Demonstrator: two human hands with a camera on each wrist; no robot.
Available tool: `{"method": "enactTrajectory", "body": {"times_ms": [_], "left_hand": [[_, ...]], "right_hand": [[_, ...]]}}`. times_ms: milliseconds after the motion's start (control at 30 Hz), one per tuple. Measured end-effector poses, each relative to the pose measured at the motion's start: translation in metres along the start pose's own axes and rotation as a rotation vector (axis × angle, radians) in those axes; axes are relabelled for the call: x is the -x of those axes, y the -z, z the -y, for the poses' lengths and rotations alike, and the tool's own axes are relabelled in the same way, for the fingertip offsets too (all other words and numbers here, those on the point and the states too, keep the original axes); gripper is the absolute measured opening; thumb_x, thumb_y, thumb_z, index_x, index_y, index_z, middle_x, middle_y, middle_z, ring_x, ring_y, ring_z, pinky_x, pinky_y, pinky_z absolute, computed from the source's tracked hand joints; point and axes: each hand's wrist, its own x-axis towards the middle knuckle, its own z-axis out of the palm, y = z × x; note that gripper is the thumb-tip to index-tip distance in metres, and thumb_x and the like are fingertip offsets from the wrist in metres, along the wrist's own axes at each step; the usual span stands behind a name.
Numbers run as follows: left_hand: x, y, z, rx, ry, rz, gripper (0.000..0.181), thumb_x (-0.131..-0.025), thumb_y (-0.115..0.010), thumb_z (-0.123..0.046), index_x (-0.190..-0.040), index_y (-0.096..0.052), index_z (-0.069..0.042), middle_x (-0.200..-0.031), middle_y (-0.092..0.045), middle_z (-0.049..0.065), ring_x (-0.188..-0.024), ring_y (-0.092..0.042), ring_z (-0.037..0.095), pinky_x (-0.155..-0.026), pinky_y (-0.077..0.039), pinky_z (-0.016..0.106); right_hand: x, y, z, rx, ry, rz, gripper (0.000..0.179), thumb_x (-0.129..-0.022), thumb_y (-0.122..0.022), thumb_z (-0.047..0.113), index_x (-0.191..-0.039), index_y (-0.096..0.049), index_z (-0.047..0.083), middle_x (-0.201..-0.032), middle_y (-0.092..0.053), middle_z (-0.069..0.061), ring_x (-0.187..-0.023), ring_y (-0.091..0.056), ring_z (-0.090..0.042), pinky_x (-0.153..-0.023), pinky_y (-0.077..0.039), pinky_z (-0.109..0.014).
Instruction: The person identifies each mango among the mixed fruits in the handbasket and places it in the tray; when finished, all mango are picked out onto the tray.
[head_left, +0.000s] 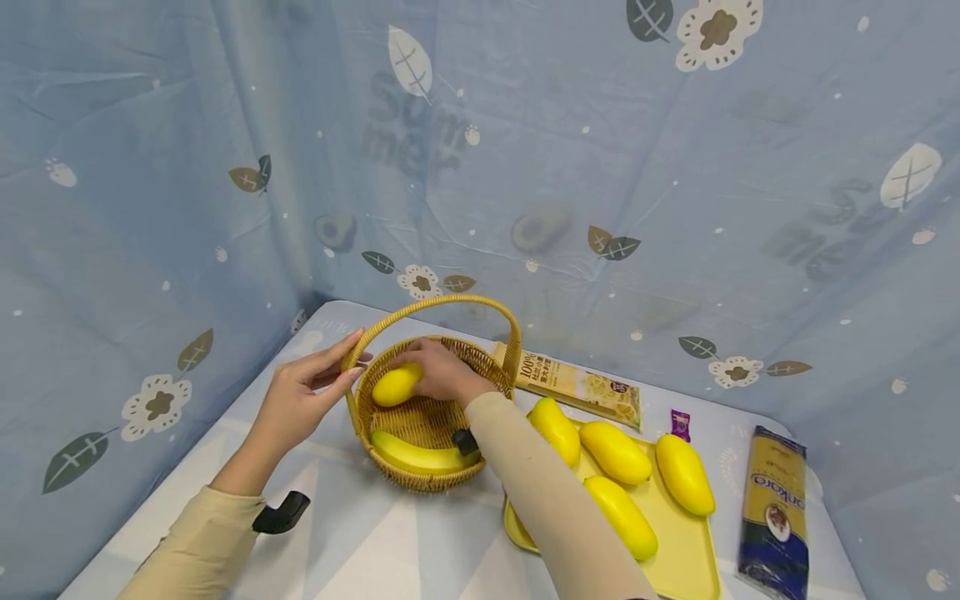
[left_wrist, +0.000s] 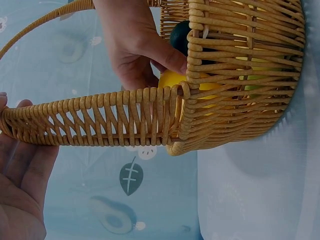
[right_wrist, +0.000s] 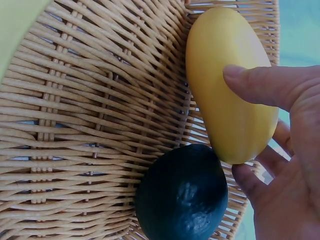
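A wicker basket (head_left: 427, 479) with a tall arched handle stands on the table. My left hand (head_left: 303, 396) holds the left side of the handle (left_wrist: 100, 120) between thumb and fingers. Inside the basket, my right hand (head_left: 442, 371) grips a yellow mango (right_wrist: 227, 85), thumb on its side and fingers round its far end. The mango is at the basket's left back wall and touches a dark green avocado (right_wrist: 182, 195). A banana (head_left: 420, 456) lies along the basket's front. In the head view my right hand hides the avocado.
Right of the basket, a yellow tray (head_left: 686, 567) bears several mangoes (head_left: 615, 450). A long pasta packet (head_left: 577, 387) lies behind it, near a small purple packet (head_left: 680, 425). A blue and gold bag (head_left: 776, 508) lies far right. Patterned curtains (head_left: 480, 167) surround the table.
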Motion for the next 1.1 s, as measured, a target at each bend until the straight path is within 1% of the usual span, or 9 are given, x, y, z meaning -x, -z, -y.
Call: {"method": "enactTrajectory", "body": {"times_ms": [200, 367, 500, 700, 733, 900, 933, 1033, 1100], "left_hand": [[0.0, -0.001, -0.002, 0.0, -0.014, -0.005, 0.062, -0.09, -0.072, 0.008, -0.146, -0.058, -0.015, -0.116, -0.074, 0.012, -0.104, -0.064, -0.006, -0.082, -0.055, 0.012], [-0.001, -0.001, -0.002, 0.002, -0.014, -0.006, 0.062, -0.091, -0.072, 0.007, -0.146, -0.057, -0.016, -0.117, -0.074, 0.012, -0.105, -0.064, -0.005, -0.084, -0.054, 0.012], [-0.001, -0.001, -0.003, 0.002, -0.018, -0.009, 0.062, -0.09, -0.071, 0.009, -0.146, -0.058, -0.013, -0.115, -0.074, 0.012, -0.104, -0.064, -0.007, -0.083, -0.054, 0.011], [-0.004, 0.002, -0.031, -0.003, -0.032, -0.009, 0.056, -0.089, -0.069, 0.014, -0.143, -0.058, 0.0, -0.111, -0.073, 0.022, -0.102, -0.063, -0.009, -0.084, -0.054, 0.011], [-0.005, 0.002, -0.033, -0.001, -0.037, -0.01, 0.056, -0.089, -0.068, 0.015, -0.142, -0.058, 0.001, -0.11, -0.073, 0.023, -0.102, -0.063, -0.009, -0.084, -0.053, 0.011], [-0.002, -0.001, -0.011, -0.012, -0.031, -0.009, 0.06, -0.089, -0.07, 0.013, -0.145, -0.057, -0.007, -0.113, -0.074, 0.019, -0.104, -0.064, -0.008, -0.085, -0.053, 0.01], [-0.001, -0.001, -0.006, -0.013, -0.025, -0.009, 0.061, -0.089, -0.07, 0.012, -0.145, -0.057, -0.009, -0.114, -0.074, 0.017, -0.104, -0.064, -0.008, -0.085, -0.053, 0.011], [0.0, -0.001, -0.001, -0.01, -0.024, -0.008, 0.062, -0.089, -0.071, 0.01, -0.146, -0.057, -0.012, -0.115, -0.075, 0.013, -0.104, -0.064, -0.007, -0.085, -0.054, 0.011], [0.0, -0.001, -0.001, -0.01, -0.028, -0.012, 0.062, -0.089, -0.071, 0.011, -0.146, -0.058, -0.011, -0.114, -0.074, 0.013, -0.104, -0.064, -0.008, -0.084, -0.053, 0.011]], "right_hand": [[-0.001, -0.002, 0.002, 0.0, -0.002, 0.02, 0.051, -0.095, -0.074, 0.02, -0.143, -0.061, 0.03, -0.152, -0.048, 0.0, -0.142, -0.04, -0.021, -0.119, -0.034, -0.037], [0.002, 0.0, 0.005, -0.008, -0.002, 0.03, 0.05, -0.095, -0.074, 0.018, -0.142, -0.061, 0.028, -0.151, -0.049, 0.001, -0.143, -0.04, -0.021, -0.12, -0.033, -0.038], [0.006, 0.002, 0.008, -0.011, 0.0, 0.037, 0.049, -0.095, -0.075, 0.018, -0.141, -0.062, 0.028, -0.151, -0.05, 0.001, -0.143, -0.04, -0.022, -0.12, -0.033, -0.037], [0.011, 0.002, 0.013, 0.008, -0.016, 0.055, 0.051, -0.094, -0.076, 0.025, -0.142, -0.061, 0.032, -0.152, -0.048, 0.002, -0.143, -0.039, -0.023, -0.117, -0.038, -0.038], [0.011, 0.002, 0.013, 0.006, -0.017, 0.058, 0.05, -0.094, -0.076, 0.025, -0.142, -0.061, 0.032, -0.152, -0.048, 0.002, -0.143, -0.039, -0.023, -0.117, -0.038, -0.038], [0.011, 0.001, 0.016, -0.004, -0.02, 0.075, 0.048, -0.095, -0.075, 0.026, -0.14, -0.061, 0.033, -0.15, -0.047, 0.002, -0.143, -0.039, -0.023, -0.116, -0.039, -0.038], [0.011, 0.001, 0.016, -0.005, -0.023, 0.078, 0.048, -0.095, -0.075, 0.027, -0.14, -0.061, 0.033, -0.151, -0.047, 0.002, -0.143, -0.038, -0.024, -0.116, -0.039, -0.039], [0.011, -0.001, 0.016, -0.015, -0.023, 0.085, 0.048, -0.095, -0.075, 0.026, -0.141, -0.061, 0.032, -0.152, -0.046, 0.002, -0.144, -0.038, -0.022, -0.117, -0.038, -0.038], [0.011, -0.001, 0.015, -0.025, -0.021, 0.091, 0.049, -0.095, -0.075, 0.025, -0.141, -0.06, 0.031, -0.152, -0.048, 0.004, -0.144, -0.038, -0.021, -0.117, -0.037, -0.037]]}}
